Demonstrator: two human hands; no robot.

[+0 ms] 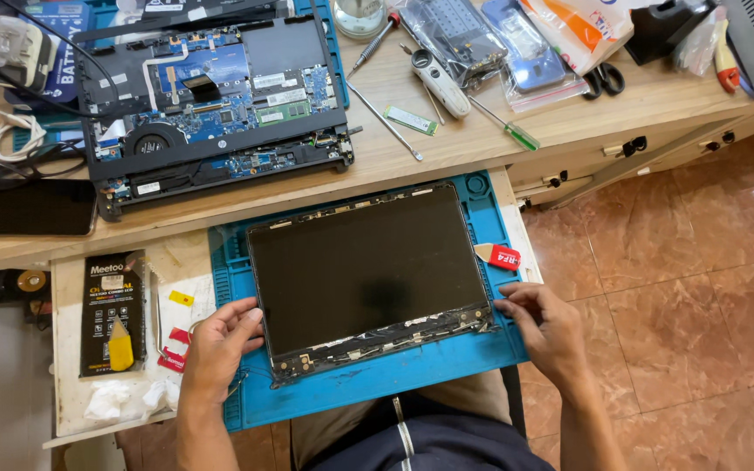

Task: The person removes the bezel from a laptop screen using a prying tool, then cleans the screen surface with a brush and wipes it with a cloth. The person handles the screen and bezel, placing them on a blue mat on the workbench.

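Note:
A dark laptop screen panel (364,266) with its bezel off lies flat on a blue work mat (377,379). My left hand (218,347) rests at the panel's near left corner, fingers curled against its edge. My right hand (544,327) touches the near right corner, where loose cables and hinge parts show along the bottom edge. Neither hand lifts the panel.
An opened laptop base (215,105) with exposed boards sits on the wooden desk behind. Screwdrivers (503,126), a memory stick (411,120), scissors (604,80) and bagged parts lie at the back right. A black phone (28,208) and a dark package (113,312) are at the left.

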